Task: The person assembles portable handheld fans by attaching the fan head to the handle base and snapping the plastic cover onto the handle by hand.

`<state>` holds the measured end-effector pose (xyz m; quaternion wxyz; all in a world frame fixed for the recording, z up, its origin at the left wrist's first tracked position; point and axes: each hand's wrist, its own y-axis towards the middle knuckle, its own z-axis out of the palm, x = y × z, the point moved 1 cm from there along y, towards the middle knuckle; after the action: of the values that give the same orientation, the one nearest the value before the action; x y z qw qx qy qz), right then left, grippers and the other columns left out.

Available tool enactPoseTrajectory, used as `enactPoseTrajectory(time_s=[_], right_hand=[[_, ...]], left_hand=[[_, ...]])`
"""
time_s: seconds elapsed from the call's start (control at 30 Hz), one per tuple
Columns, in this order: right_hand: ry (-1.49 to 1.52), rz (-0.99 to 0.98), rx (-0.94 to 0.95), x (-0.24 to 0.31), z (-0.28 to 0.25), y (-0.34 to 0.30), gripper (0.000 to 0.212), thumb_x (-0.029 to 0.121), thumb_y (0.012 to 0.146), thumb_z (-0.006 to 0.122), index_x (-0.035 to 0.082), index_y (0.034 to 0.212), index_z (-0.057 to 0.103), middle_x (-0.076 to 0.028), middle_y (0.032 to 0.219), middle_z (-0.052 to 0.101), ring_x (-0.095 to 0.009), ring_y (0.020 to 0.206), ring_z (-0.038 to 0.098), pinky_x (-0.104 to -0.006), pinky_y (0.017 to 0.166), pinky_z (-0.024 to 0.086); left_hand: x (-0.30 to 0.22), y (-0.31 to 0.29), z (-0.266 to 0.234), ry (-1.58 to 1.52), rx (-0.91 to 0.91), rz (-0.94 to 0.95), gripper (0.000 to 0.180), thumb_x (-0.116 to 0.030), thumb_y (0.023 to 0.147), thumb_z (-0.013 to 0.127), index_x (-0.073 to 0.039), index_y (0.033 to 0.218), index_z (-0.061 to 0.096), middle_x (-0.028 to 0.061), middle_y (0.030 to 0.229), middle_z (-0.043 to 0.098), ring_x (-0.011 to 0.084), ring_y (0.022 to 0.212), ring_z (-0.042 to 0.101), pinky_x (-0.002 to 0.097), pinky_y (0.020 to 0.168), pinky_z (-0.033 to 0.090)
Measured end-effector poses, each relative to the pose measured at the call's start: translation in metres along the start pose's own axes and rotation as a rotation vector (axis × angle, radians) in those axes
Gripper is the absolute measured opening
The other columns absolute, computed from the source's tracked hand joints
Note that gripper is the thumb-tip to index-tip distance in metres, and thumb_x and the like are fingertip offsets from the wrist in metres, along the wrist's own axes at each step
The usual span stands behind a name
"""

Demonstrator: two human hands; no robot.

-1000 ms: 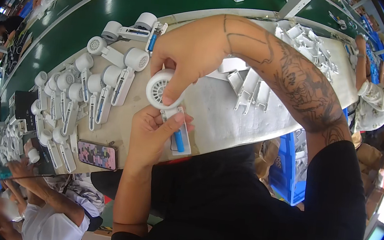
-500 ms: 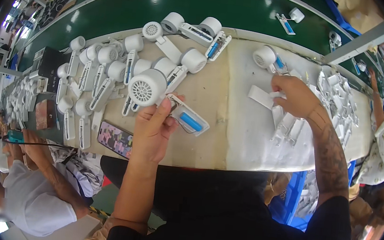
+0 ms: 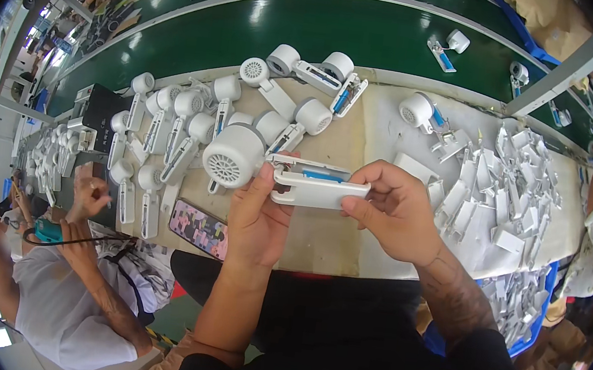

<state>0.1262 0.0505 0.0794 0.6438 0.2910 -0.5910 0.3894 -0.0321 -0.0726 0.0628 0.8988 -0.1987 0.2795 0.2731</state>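
We see the white fan [image 3: 232, 157] just left of mid-frame, in the left hand [image 3: 262, 214] — its fingers are curled in on the neck, thumb up front, prob b/c that holds the big head steady w/o hiding the open handle [image 3: 311, 165]. A blue tube [image 3: 323, 176] shows inside. The right hand [image 3: 395, 214] is pinched, thumb & fingers on the right end of a white cover [image 3: 317, 194]. The cover sits long-ways by the handle, maybe so we can see both line up; we can't tell if they touch. More white fans [image 3: 188, 105] lie bunched at upper left of the table [image 3: 325, 250], & loose white parts [image 3: 509, 183] are heaped at right — we guess so the kinds don't mix. A phone [image 3: 198, 228] lies screen up, lower left of center, prob so it's easy to see.
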Motion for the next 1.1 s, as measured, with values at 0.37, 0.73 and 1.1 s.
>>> enactPoseTrajectory(time_s=[0.37, 0.73, 1.1], right_hand=[[-0.029, -0.061, -0.068, -0.008, 0.012, 0.001, 0.019, 0.008, 0.094, 0.068, 0.002, 0.107, 0.056, -0.004, 0.094, 0.069, -0.007, 0.080, 0.063, -0.0219, 0.070, 0.051], [0.206, 0.051, 0.004, -0.013, 0.034, 0.004, 0.018, 0.010, 0.095, 0.067, 0.001, 0.104, 0.054, -0.005, 0.093, 0.068, -0.007, 0.074, 0.062, -0.0236, 0.066, 0.054], [-0.246, -0.325, 0.413, 0.062, 0.174, 0.060, 0.027, 0.016, 0.086, 0.072, 0.005, 0.103, 0.054, -0.012, 0.074, 0.067, -0.021, 0.056, 0.067, -0.0312, 0.051, 0.047]], left_hand=[[-0.007, -0.017, 0.007, 0.031, 0.040, 0.055, 0.041, -0.017, 0.100, 0.058, -0.006, 0.138, 0.046, 0.0131, 0.131, 0.059, 0.0239, 0.119, 0.059, 0.0420, 0.102, 0.050], [-0.016, -0.019, -0.007, 0.106, 0.071, 0.184, 0.033, -0.015, 0.101, 0.056, 0.000, 0.131, 0.054, 0.0145, 0.124, 0.063, 0.0242, 0.115, 0.062, 0.0422, 0.099, 0.051], [-0.140, -0.099, -0.056, 0.306, -0.057, 0.794, 0.043, -0.009, 0.094, 0.065, 0.001, 0.133, 0.052, 0.0174, 0.127, 0.061, 0.0274, 0.116, 0.062, 0.0427, 0.104, 0.048]])
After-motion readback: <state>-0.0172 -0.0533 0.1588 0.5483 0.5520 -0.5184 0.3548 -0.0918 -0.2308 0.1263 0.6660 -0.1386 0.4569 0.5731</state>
